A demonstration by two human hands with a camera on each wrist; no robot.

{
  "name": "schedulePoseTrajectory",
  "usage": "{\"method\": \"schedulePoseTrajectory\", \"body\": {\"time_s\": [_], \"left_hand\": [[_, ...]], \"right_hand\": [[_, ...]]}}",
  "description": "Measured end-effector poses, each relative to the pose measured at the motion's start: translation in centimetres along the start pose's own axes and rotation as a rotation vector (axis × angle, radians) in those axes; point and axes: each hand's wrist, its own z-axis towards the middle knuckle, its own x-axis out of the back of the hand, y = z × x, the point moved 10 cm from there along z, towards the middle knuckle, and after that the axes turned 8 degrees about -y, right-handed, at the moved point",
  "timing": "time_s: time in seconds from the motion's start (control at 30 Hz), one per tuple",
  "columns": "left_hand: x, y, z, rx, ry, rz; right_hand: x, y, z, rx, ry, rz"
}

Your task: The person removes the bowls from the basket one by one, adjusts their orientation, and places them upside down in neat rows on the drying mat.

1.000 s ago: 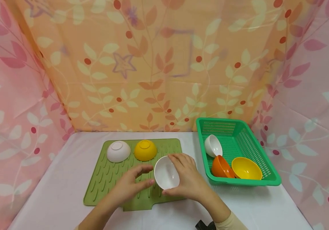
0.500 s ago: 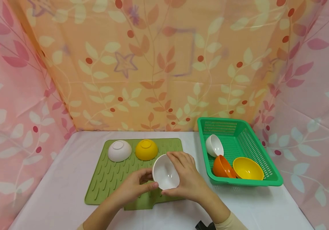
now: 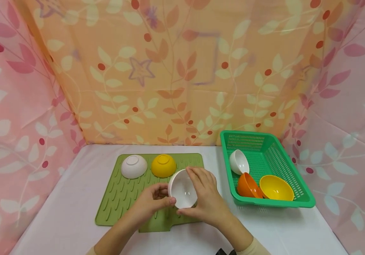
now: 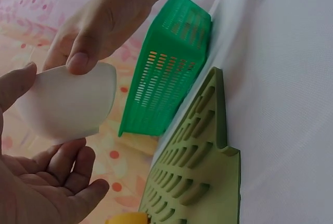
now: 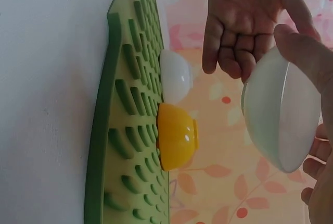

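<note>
A white bowl is held above the green ridged mat, tilted so its inside faces the head camera. On its right side my right hand grips it between thumb and fingers across the rim. My left hand holds the other side, thumb at the rim and curled fingers by the base, as the left wrist view shows. Behind, an upturned white bowl and an upturned yellow bowl rest side by side on the mat. In the right wrist view the held bowl appears clear of the mat.
To the right stands a green perforated basket. Inside it lie a tilted white bowl, a tilted orange bowl and a yellow bowl. A patterned curtain encloses the white-covered table.
My left hand has come in from the left and taken hold of the white bowl. The bowl has shifted slightly left and up in the head view, with my right hand still gripping it.
</note>
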Motion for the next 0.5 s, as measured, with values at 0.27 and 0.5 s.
{"method": "schedulePoseTrajectory", "body": {"time_s": [0.27,0.5], "left_hand": [[0.8,0.4,-0.2,-0.047,0.058,0.091],[2.5,2.2,-1.0,-0.141,0.182,0.317]], "right_hand": [[0.8,-0.5,-0.1,-0.032,-0.028,0.054],[1.7,1.9,-0.4,-0.253,-0.048,0.355]]}}
